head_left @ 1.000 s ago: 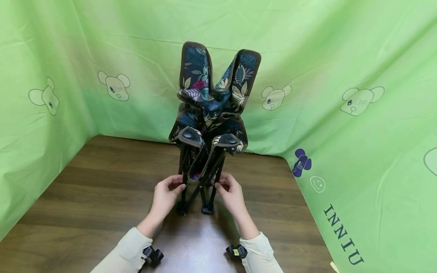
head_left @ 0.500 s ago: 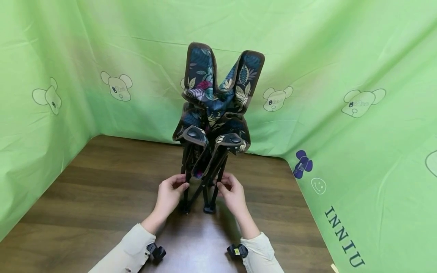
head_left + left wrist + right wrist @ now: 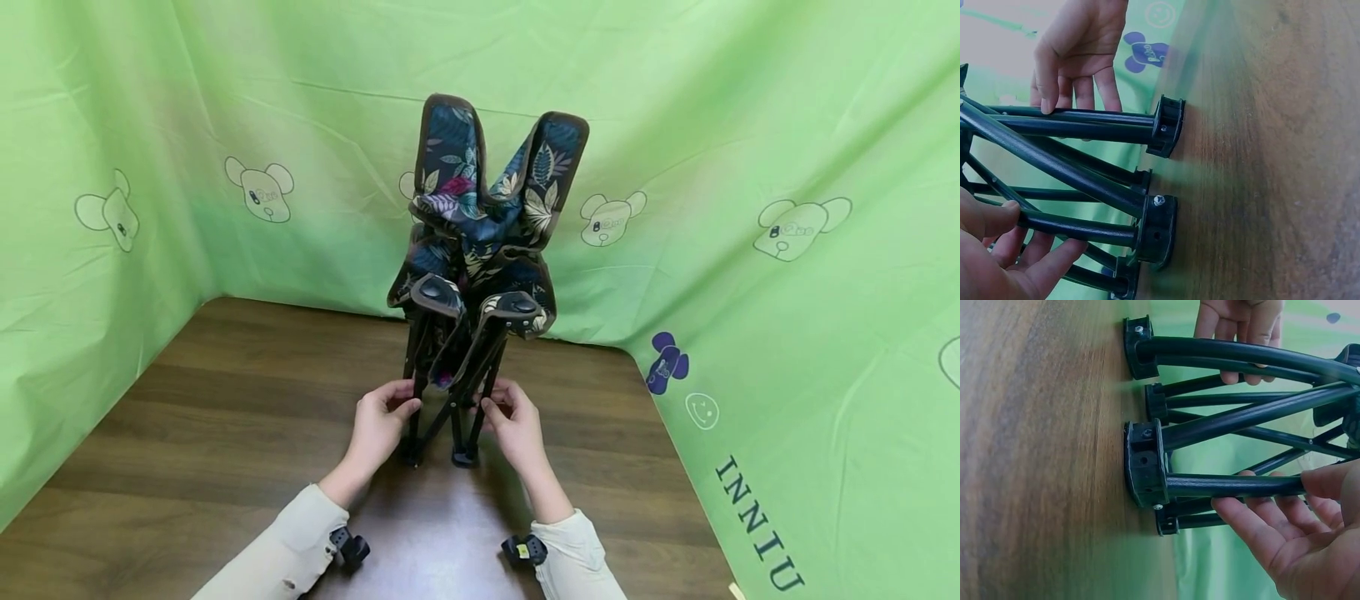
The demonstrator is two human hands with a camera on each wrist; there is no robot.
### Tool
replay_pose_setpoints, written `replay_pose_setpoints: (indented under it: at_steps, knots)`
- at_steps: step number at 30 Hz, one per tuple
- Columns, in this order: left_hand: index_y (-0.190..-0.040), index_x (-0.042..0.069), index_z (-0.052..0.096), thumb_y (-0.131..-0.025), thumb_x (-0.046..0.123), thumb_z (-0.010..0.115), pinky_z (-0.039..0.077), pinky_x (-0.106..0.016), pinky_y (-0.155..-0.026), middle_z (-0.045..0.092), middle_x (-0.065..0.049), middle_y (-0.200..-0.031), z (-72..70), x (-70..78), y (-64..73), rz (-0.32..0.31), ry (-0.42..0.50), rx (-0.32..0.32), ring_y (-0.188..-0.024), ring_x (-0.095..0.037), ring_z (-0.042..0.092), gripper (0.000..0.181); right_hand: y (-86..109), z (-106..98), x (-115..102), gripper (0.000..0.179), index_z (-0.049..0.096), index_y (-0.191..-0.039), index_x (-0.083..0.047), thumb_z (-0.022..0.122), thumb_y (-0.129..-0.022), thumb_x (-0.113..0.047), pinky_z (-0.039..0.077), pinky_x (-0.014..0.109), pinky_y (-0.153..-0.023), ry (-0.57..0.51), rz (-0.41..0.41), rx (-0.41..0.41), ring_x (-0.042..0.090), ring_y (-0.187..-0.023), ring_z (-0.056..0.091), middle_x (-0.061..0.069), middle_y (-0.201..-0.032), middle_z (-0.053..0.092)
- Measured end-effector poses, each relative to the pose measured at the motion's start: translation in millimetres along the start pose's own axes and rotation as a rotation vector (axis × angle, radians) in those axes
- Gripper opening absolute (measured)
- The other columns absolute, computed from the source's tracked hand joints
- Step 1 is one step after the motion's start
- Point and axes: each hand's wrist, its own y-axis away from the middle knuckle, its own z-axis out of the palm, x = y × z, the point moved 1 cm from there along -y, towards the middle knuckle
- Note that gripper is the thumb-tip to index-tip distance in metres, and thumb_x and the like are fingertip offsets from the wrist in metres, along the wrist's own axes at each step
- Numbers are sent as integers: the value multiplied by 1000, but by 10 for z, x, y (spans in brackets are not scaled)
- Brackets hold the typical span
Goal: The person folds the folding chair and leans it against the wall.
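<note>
Bright light fills the head view, pale glare whitens the near tabletop (image 3: 438, 533), and both wrist views look hazy.

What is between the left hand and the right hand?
In the head view, black legs of the patterned chair stand between the left hand and right hand.

A: What does the tally start with?
B: One folding chair (image 3: 487, 227), with four plastic feet (image 3: 1144, 464), two raised fabric flaps (image 3: 447, 137) and two round black caps (image 3: 432, 292).
A: What else comes in twos?
B: A left grip (image 3: 378, 422) and a right grip (image 3: 519, 429), two pale sleeves (image 3: 273, 550) and two black wrist devices (image 3: 348, 546).
A: And underneath?
B: One counter (image 3: 262, 400).
A: What about the green cloth (image 3: 525, 50)?
B: Four whole outlined animal heads (image 3: 795, 232), two incomplete outlines (image 3: 951, 358), one purple figure (image 3: 666, 365), one smiley face (image 3: 702, 412) and five large letters (image 3: 768, 543).
A: Which outlines are incomplete?
B: One at the chair's edge, one cut off at the right.
</note>
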Motion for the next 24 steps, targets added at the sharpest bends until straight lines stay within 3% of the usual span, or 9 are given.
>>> replay_pose_setpoints:
  at_steps: [4, 10, 17, 24]
  knots:
    - [-111, -3, 75, -90, -2, 75, 55, -18, -69, 77, -15, -102, -2, 7, 2, 12, 13, -8, -87, -22, 71, 21, 61, 7, -162, 29, 58, -127, 10, 60, -98, 7, 61, 26, -63, -6, -8, -2, 46, -92, 72, 35, -109, 69]
    - [-114, -2, 74, -91, -1, 75, 55, -19, -64, 76, -15, -101, -5, 10, 8, 14, 10, -4, -82, -18, 69, 24, 92, 29, -192, 28, 58, -126, 10, 59, -99, 6, 60, 25, -63, -29, -14, 11, 58, -97, 67, 37, -110, 68]
    - [-113, -5, 74, -91, -4, 74, 54, -19, -61, 77, -18, -100, 2, 9, 14, 16, 26, -8, -78, -16, 69, 23, 117, 38, -206, 27, 56, -126, 12, 59, -100, 6, 64, 41, -67, -25, -14, 3, 58, -98, 66, 37, -110, 67]
    - [-113, 0, 76, -90, 0, 76, 55, -18, -65, 78, -13, -99, 28, -11, 8, 30, 8, 22, -83, -19, 72, 23, 113, 46, -197, 25, 59, -125, 7, 59, -100, 5, 62, 29, -63, 5, -24, 19, 56, -97, 67, 37, -110, 68]
